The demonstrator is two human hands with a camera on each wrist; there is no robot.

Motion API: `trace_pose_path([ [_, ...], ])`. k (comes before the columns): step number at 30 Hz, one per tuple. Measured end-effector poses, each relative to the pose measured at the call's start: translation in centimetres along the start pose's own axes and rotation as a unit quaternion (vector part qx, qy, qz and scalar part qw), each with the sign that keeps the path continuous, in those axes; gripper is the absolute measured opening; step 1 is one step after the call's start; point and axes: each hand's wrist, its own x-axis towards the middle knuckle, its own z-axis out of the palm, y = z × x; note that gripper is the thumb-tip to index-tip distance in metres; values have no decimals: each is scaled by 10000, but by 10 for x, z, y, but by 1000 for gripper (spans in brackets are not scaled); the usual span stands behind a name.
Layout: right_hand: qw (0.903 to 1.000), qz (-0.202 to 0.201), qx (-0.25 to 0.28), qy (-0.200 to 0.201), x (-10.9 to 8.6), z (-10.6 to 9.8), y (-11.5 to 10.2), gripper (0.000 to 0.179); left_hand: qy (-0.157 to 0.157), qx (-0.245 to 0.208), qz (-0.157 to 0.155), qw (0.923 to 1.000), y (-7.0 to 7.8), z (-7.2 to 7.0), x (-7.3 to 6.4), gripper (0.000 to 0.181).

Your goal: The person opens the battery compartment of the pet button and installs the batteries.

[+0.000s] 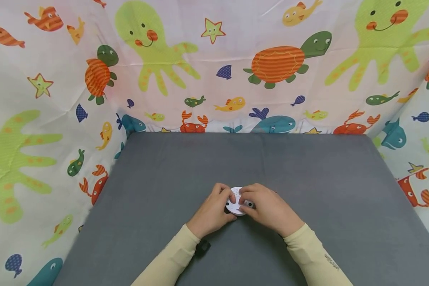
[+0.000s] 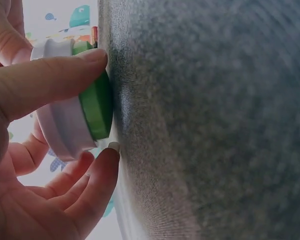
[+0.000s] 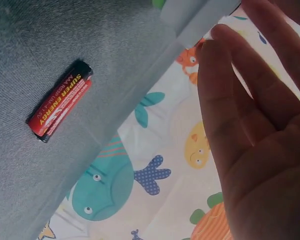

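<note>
A round device [image 1: 237,207] with a white body and a green underside lies flat on the grey table, its white face up. Fine print and dark round spots show on that face. My left hand [image 1: 211,210] grips it from the left, the thumb [image 2: 65,80] along its side and fingers over the top edge. From the right, my right hand [image 1: 268,206] bends over the face, thumb and fingertips on it. Its other fingers [image 3: 217,95] hang loosely beside the rim. What lies beneath the right fingertips is hidden.
Red and black AAA batteries [image 3: 61,102] lie side by side on the table beyond the right hand, mostly hidden from the head view. A small black object [image 1: 202,248] shows by the left wrist. A sea-animal curtain [image 1: 200,51] surrounds the grey tabletop [image 1: 157,171].
</note>
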Motion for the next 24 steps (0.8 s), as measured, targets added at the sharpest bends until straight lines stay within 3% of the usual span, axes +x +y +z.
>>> trace_pose_path([
  [9,9999,-58,-118,-75,1,2,0,21,-291,82,248,9992,2,-2,3,77],
  [14,9997,-159,-159,-44,2,4,1,22,-255,162,361,9989,2,-4,4,81],
  [18,9993,-311,-228,4,4,4,0,20,-237,257,301,9989,1,-5,1,94],
  [24,9984,-461,-325,68,1,6,-2,20,-236,612,420,9970,2,-3,1,103],
])
